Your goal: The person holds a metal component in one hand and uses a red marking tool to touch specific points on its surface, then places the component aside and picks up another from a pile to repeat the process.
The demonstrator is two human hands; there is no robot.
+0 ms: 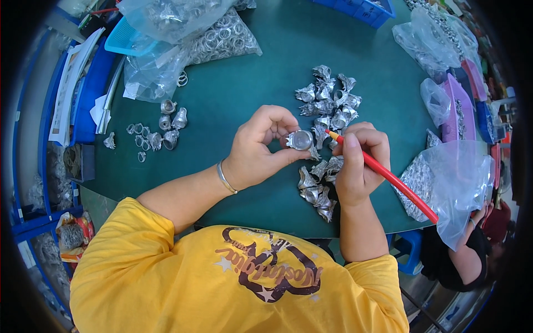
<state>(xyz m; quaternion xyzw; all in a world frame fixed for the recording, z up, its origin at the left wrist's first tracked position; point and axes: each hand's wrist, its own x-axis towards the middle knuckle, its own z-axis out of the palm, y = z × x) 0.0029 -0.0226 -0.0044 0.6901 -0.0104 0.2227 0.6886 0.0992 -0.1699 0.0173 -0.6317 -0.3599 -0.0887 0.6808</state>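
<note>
My left hand pinches a silvery metal ring-shaped casting between thumb and fingers, its round face turned up. In my right hand is a red pencil, closed in the fingers with its sharpened tip pointing left, a little apart from the casting. Around and beyond both hands lies a loose pile of similar silvery castings. More of them are heaped nearer to me, between my forearms.
Left on the green table lie a small group of castings and thin rings. Clear bags of rings stand behind. A blue bin is at the far edge; bags and a purple basket line the right. Another person's arm shows lower right.
</note>
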